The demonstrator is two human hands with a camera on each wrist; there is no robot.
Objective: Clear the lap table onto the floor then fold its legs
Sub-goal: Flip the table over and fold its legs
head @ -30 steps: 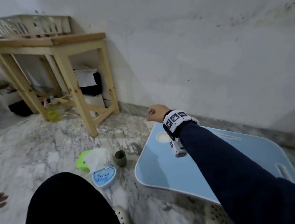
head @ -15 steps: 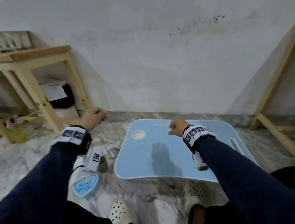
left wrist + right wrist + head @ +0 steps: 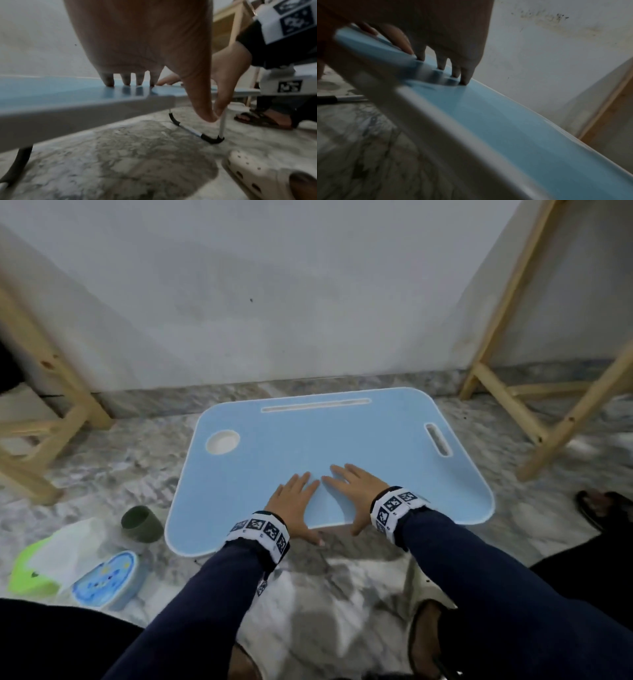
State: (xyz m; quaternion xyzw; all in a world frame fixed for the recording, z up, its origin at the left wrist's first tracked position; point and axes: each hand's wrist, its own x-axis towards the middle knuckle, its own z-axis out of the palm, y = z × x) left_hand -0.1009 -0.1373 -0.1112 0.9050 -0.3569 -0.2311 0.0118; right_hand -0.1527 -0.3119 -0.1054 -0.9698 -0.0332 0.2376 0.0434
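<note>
The light blue lap table (image 3: 308,440) stands on its legs on the marble floor, its top bare. My left hand (image 3: 296,498) and right hand (image 3: 354,487) lie flat side by side on the top near its front edge, with both thumbs hanging over that edge. In the left wrist view my fingertips (image 3: 126,81) touch the blue top, and a white tube leg (image 3: 222,125) with black corner caps stands unfolded below. The right wrist view shows fingertips (image 3: 464,79) pressed on the top. A dark green cup (image 3: 140,523), a blue heart-shaped box (image 3: 106,580) and a green container with tissue (image 3: 44,563) sit on the floor at left.
Wooden furniture frames stand at the left (image 3: 68,392) and right (image 3: 555,422) of the table, with a white wall close behind. My feet in cream clogs (image 3: 257,174) are in front of the table. A dark sandal (image 3: 596,508) lies at the right.
Both hands have come down from the air with fingers curled to lie flat on the tabletop. The view has swung right to centre on the table.
</note>
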